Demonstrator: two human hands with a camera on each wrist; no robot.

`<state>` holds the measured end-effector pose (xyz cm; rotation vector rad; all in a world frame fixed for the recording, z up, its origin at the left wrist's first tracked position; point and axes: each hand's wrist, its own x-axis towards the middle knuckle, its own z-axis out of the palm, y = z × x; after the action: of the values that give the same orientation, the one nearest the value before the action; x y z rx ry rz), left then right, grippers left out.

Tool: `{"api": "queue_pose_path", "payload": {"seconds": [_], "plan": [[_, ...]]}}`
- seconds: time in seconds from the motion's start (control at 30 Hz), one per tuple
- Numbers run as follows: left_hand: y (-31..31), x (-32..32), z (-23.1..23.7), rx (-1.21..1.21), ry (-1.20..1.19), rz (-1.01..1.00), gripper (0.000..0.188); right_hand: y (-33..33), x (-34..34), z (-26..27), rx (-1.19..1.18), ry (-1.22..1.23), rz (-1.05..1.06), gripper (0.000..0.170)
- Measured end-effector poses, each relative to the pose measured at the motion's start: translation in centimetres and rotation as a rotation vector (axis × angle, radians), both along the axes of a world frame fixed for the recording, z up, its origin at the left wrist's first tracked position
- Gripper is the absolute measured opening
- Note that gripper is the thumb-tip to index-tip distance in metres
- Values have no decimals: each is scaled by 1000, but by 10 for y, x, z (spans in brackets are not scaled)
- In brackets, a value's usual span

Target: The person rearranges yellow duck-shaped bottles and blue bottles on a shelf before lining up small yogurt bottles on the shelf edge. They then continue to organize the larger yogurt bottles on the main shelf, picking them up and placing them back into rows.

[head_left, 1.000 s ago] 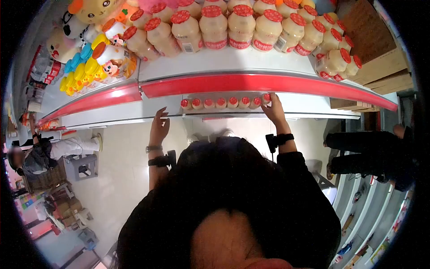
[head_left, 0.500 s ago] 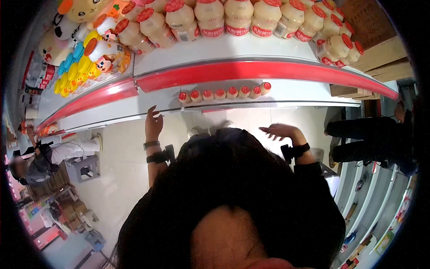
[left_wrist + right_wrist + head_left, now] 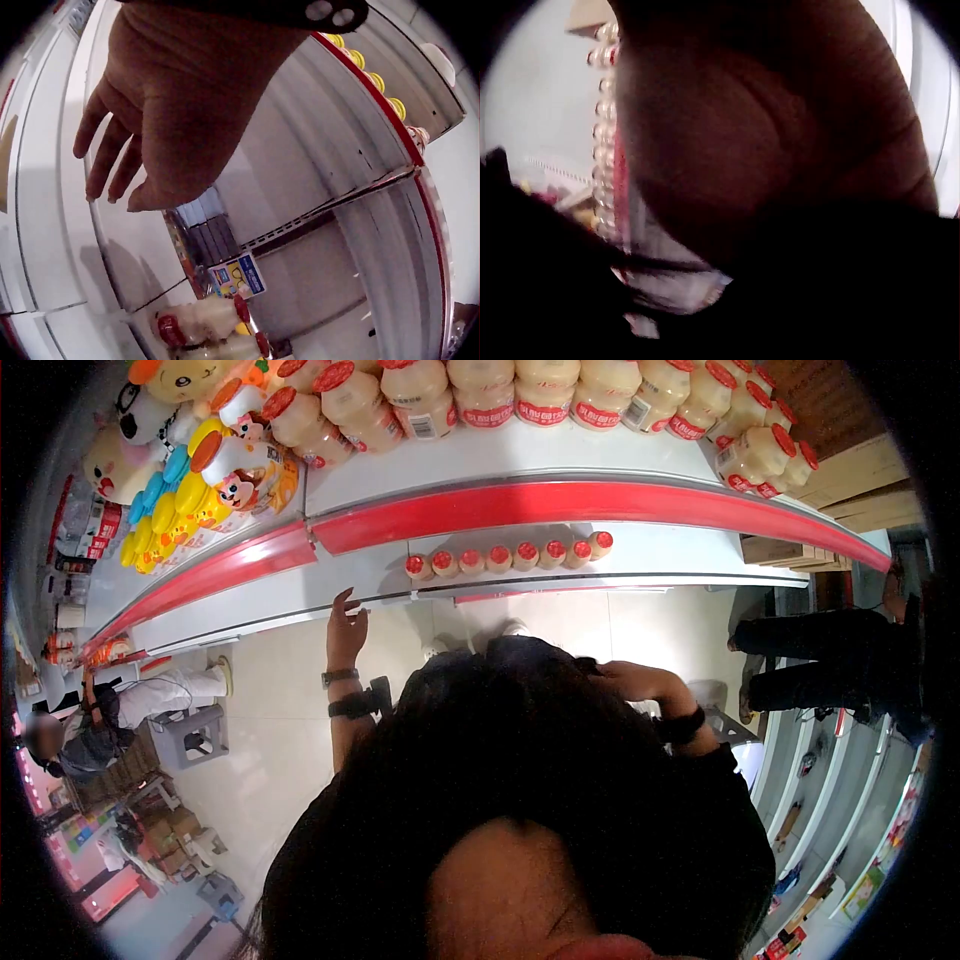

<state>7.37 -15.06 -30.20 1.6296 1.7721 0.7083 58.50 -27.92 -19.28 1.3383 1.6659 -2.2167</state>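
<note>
A row of several small bottles with red caps [image 3: 499, 557] stands on the white lower shelf [image 3: 670, 564]. Just off that shelf's front edge, to the left of the row, the left hand [image 3: 347, 635] is held up, fingers loosely bent and holding nothing. In the left wrist view the same hand [image 3: 184, 112] hangs over white shelving, its fingers apart. The right hand [image 3: 643, 682] is close to the dark hair at the person's head, its fingertips hidden there. Dark palm [image 3: 705, 135] and black shapes fill most of the right wrist view, so its fingers cannot be made out.
Large cream bottles [image 3: 483, 395] crowd the upper shelf behind a red edge strip [image 3: 520, 503]. Plush toys [image 3: 165, 390] and yellow-lidded jars stand at upper left, cardboard boxes [image 3: 850, 490] at right. A seated person [image 3: 85, 735] is at left; dark-trousered legs [image 3: 815, 660] at right.
The right hand has left the rightmost small bottle and come back to the person's head. The left hand has shifted slightly to the left. The view has tilted a little, with the shelves higher in it.
</note>
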Motion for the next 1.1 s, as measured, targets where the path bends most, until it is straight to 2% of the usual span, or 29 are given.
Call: {"api": "queue_pose_path", "payload": {"seconds": [0.03, 0.07, 0.13, 0.3, 0.33, 0.4, 0.57, 0.63, 0.73, 0.83, 0.9, 0.93, 0.97, 1.03, 1.1], "plan": [[1, -1, -1, -8, -7, 4, 51, -2, 5, 12, 10, 157, -27, 44], [2, -2, 0, -7, 9, -2, 50, -3, 21, 22, -22, 221, 97, 39], [2, -3, 5, -5, 41, -9, 49, -32, 45, 12, -97, 247, 210, 40], [4, -14, 3, -27, 7, -1, 47, -196, 83, -128, -245, -144, 475, 48], [4, -17, 1, -27, 13, 1, 47, -216, 85, -136, -276, -192, 498, 46], [3, -22, -3, -10, -10, 0, 47, -225, 76, -139, -357, -256, 346, 43], [4, -19, 6, -48, 34, -7, 46, -180, 25, -124, -612, -270, -461, 36], [4, -20, 6, -27, 40, -29, 45, -153, 14, -128, -648, -257, -699, 33], [7, -20, 5, -62, 45, -34, 46, -114, 26, -141, -451, -384, -758, 28], [9, -18, 4, -74, 25, -42, 46, -90, 51, -157, 89, -695, -531, 21], [8, -12, 9, -69, 25, -66, 46, -77, 57, -153, 364, -795, -500, 25], [8, -9, 11, -66, 24, -77, 46, -69, 56, -150, 477, -772, -536, 19], [8, -8, 10, -62, 25, -84, 46, -59, 53, -146, 519, -729, -601, 22], [9, -7, 8, -58, 27, -99, 46, -37, 32, -131, 467, -511, -744, 21], [7, -4, 11, -55, 25, -113, 46, -12, -2, -88, 356, -276, -583, 28]]}}
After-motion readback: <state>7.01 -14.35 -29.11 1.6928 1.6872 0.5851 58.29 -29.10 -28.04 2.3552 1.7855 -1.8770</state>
